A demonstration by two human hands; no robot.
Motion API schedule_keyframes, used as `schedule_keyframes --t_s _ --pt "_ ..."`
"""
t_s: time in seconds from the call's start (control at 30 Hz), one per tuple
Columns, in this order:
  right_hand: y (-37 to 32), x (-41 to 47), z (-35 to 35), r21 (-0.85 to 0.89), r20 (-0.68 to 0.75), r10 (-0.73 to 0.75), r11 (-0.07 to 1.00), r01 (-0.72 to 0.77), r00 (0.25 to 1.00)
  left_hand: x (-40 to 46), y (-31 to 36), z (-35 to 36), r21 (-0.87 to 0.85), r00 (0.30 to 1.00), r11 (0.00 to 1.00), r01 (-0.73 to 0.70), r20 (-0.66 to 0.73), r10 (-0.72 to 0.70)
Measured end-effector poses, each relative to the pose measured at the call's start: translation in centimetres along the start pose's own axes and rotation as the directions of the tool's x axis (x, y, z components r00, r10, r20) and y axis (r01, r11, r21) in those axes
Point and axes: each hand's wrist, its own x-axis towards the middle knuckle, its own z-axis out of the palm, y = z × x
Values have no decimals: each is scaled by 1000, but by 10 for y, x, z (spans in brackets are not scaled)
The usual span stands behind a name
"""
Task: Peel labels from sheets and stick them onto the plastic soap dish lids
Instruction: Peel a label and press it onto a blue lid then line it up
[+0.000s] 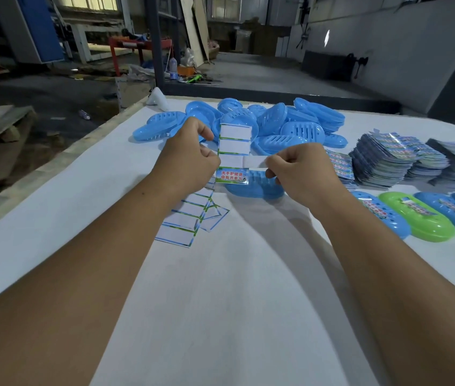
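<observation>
Far-left side of the table (53,207), white cover, nothing much there. Moving in: spent backing sheets (186,221) lie fanned near the table's middle, labels gone, just blue-green frames.

Left hand (190,160) is up over them, fingers curled, thumb & forefinger pinching the left edge of the label sheet (234,143). Sheet hangs upright; top two slots already bare white, one printed label (231,175) w/ red characters sits at the bottom.

Right hand (301,168), also curled tight, pinches a peeled label (254,162) by its right end — white underside faces us, strip stretched between sheet & fingers. Can't tell if its left end is fully free.

Directly below the hands: one blue soap dish lid (257,188), flat on the table, prob the target.

Behind, toward the far edge, a pile of blue lids (276,123), unlabelled. Right of that, stacks of fresh label sheets (388,160) along the right side. Near the right edge, finished lids (416,215) in a row, blue & one green, stickers on.

Handling call: label's featherweight, floppy, tacky on one face — likely to curl or stick to itself. Best held by the very end, kept taut, laid down from one end & smoothed across. Lid looks light, glossy, may skate on the cloth; worth steadying w/ the free hand.
</observation>
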Motion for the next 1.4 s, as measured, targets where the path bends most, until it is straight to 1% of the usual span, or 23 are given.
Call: schedule_keyframes --t_s 0.17,0.3,0.47,0.53,0.63,0.7,0.77,0.83,0.9,0.97,1.07,1.13,1.17,1.2,1.27,1.33,1.4 --pt "4 4 -3 -19 -41 29 999 -29 999 3 -3 -2 31 999 999 34 -29 -33" --pt "5 4 -3 -31 -48 32 999 -33 998 6 -4 -2 20 997 997 76 -24 -76" --pt "6 5 -2 -52 -48 52 997 -54 997 9 -8 -3 25 996 995 94 1 -94" --pt "8 7 -3 -54 -66 64 996 -68 996 10 -10 -5 74 995 993 97 -14 -96" --pt "10 10 -8 -33 -103 85 996 -88 991 12 -13 -9 126 992 987 103 -79 -94" --pt "10 10 -10 -29 -106 87 995 -90 991 13 -14 -12 158 991 982 99 -100 -84" --pt "9 9 -9 -11 -95 81 997 -82 992 12 -15 -14 233 992 968 97 -103 -74" --pt "7 6 -7 11 -81 76 997 -75 994 12 -16 -18 321 992 941 108 -96 -81" --pt "5 5 -6 19 -72 79 997 -78 994 11 -17 -21 440 992 890 121 -73 -99" --pt "3 4 -6 32 -63 87 996 -85 994 12 -19 -25 556 988 819 140 -24 -153" --pt "2 3 -6 60 -57 81 995 -77 995 12 -20 -27 676 968 720 157 38 -247" --pt "1 2 -5 68 -51 73 995 -70 996 12 -22 -27 732 971 667 137 33 -236" --pt "1 2 -5 63 -51 71 996 -68 996 12 -22 -27 742 976 658 132 19 -218" --pt "1 1 -5 53 -54 71 996 -68 996 12 -22 -26 734 981 667 131 3 -196" --pt "0 1 -4 37 -58 68 997 -66 996 12 -20 -22 652 987 747 130 -14 -160" --pt "-1 1 -4 37 -57 64 997 -62 996 12 -18 -18 512 990 851 118 3 -139" --pt "-1 1 -3 40 -55 60 998 -58 997 11 -16 -13 438 991 894 96 44 -128"
